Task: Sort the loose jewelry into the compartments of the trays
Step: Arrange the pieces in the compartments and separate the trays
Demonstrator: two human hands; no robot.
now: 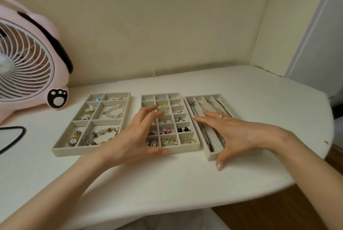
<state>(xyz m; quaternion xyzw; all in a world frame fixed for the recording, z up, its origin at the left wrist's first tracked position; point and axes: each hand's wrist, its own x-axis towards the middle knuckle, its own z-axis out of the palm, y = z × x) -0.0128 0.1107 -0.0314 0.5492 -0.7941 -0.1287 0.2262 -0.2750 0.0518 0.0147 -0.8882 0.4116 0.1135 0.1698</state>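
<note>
At the near edge of the white table (167,183), two bare forearms are coming in from the bottom corners. The left hand (135,137) is hanging over the left side of the middle tray (185,150), fingers spread wide and loose, holding nothing, thumb lying along the front rim. The right hand (235,133) is stretching flat over the right tray (211,155), fingers straight, nothing in its grip, thumb pointing down past the tray's front end (can't tell if the palm is actually pressing on it). It's wearing a ring (221,116). All the jewelry I can see is sitting in the trays: chains (204,131) lying lengthwise in the right tray's long slots, black cat pieces (183,129), pink pieces (167,131) and cameo earrings (151,143) in the middle tray's little squares, and bead bracelets (101,135) plus a pearl bracelet (113,112) in the bigger compartments of the left tray (55,152). The right and middle trays are touching; the left one is sitting a bit apart. Further back on the left, a pink fan (27,59) is standing by the cream wall (167,25).
</note>
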